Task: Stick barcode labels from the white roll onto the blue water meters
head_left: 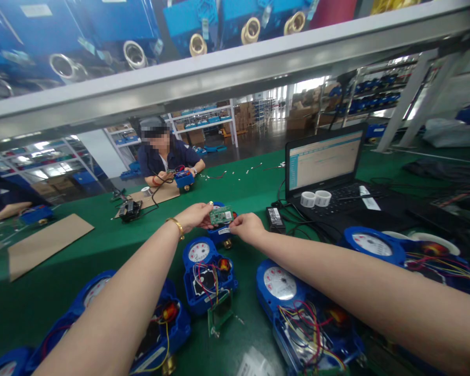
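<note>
My left hand (pixel 196 215) pinches a small green circuit board (pixel 221 214) by its left edge and holds it up over a blue water meter (pixel 222 234). My right hand (pixel 247 226) is closed just right of the board, fingertips on a small white label at the meter's top. Nearer to me lie three more open blue meters (pixel 207 271) (pixel 293 308) (pixel 156 329), coloured wires spilling out of them. Another green board (pixel 220 313) lies on the mat beside the middle meter.
A green mat (pixel 243 183) covers the bench. An open laptop (pixel 323 162) with two tape rolls (pixel 315 198) stands right; a black adapter (pixel 274 218) is beside it. A co-worker (pixel 164 154) sits opposite holding a meter. Cardboard sheets (pixel 43 243) lie left. A shelf beam (pixel 235 68) runs overhead.
</note>
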The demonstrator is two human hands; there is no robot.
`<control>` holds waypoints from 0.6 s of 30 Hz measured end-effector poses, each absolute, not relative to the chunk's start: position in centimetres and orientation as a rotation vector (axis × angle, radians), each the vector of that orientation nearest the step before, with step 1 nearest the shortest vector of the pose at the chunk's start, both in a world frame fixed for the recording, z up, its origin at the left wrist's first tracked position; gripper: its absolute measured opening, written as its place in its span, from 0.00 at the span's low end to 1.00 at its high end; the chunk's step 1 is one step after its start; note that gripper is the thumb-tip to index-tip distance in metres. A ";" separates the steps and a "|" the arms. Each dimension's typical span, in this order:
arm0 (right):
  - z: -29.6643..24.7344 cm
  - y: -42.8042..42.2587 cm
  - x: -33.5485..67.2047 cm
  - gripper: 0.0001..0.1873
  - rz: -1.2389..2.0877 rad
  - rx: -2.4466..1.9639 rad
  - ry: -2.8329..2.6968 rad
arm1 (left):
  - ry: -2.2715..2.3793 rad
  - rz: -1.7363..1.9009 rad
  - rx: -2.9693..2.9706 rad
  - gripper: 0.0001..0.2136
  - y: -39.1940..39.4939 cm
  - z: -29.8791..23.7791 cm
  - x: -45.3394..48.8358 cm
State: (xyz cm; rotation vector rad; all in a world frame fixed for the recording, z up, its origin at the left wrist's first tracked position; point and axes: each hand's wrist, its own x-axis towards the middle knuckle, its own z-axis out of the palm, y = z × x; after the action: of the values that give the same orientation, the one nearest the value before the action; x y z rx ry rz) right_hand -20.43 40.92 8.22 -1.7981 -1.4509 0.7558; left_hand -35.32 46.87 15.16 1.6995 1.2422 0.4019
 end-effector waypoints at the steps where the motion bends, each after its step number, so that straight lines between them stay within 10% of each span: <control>1: 8.3 40.9 -20.4 0.07 0.749 -1.803 -1.457 | 1.241 0.405 1.701 0.16 46.9 15.1 -35.3; 18: 8.4 40.7 -20.6 0.08 0.639 -1.866 -1.490 | 1.229 0.424 1.800 0.13 46.4 14.9 -35.3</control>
State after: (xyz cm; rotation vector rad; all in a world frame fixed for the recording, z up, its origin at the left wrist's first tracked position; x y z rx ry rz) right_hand -20.59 40.74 8.43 -1.8661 -1.4900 0.6387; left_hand -35.28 46.44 14.90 1.8005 1.2288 0.4235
